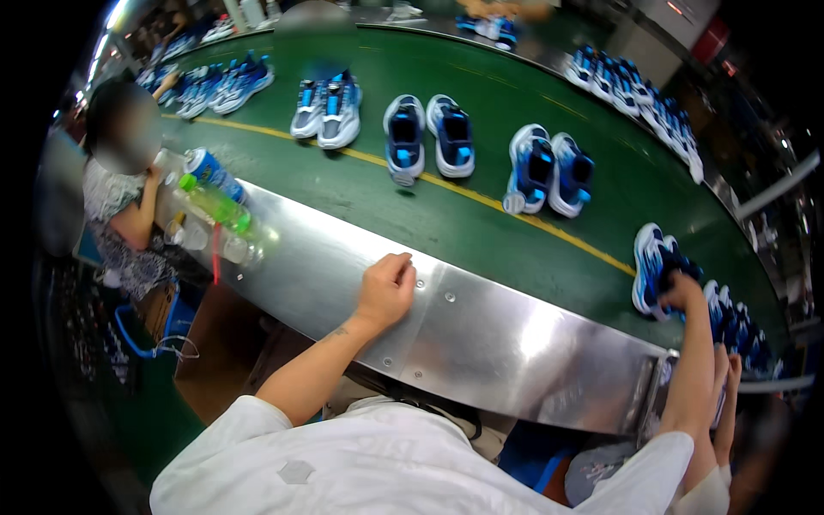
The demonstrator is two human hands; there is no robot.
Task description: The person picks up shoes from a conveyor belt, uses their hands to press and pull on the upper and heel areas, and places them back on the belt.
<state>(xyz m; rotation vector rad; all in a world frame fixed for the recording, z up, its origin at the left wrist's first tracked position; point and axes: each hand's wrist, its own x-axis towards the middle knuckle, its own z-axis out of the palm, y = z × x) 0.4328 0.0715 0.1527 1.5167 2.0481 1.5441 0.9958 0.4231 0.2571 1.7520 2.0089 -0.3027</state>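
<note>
My left hand is curled into a loose fist on the metal ledge, and nothing shows in it. At the right, my right hand grips the near shoe of a blue, white and black pair of sneakers on the green conveyor belt; its fingertips are partly hidden against the shoe. Further left along the belt stand more pairs of the same kind: one pair, a middle pair and a farther pair.
A green-capped bottle and a blue can stand on the ledge's left end, near a seated person. Several sneakers crowd the right; another row lines the far edge. Another person's arm is beside my right arm.
</note>
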